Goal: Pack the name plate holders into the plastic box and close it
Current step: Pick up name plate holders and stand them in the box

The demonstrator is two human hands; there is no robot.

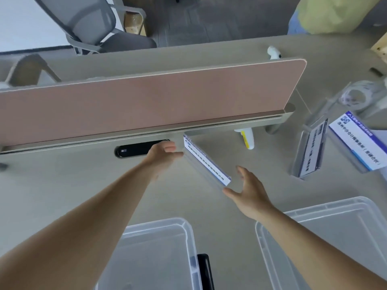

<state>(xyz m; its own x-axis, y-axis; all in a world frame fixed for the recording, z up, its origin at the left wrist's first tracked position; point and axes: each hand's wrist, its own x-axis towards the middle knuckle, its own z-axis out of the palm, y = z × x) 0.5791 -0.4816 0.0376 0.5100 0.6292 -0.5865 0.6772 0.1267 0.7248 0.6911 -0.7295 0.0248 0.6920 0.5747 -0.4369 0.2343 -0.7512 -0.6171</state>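
Observation:
A clear name plate holder (206, 163) with a blue and white card stands on the desk between my hands. My left hand (162, 152) reaches to its far left end with straight fingers. My right hand (248, 190) is spread at its near right end, thumb close to the corner; I cannot tell whether either hand touches it. Two more name plate holders (312, 149) (360, 141) lie at the right. A clear plastic box (184, 227) sits near me at the bottom centre, and a second clear plastic piece, box or lid (272, 222), lies at the bottom right.
A pink desk divider (146, 97) runs across behind the holder. A black device (134, 151) lies at its foot, a white and yellow tool (247, 137) to the right. A tape roll (354, 95) sits at far right. A grey chair (92, 24) stands beyond.

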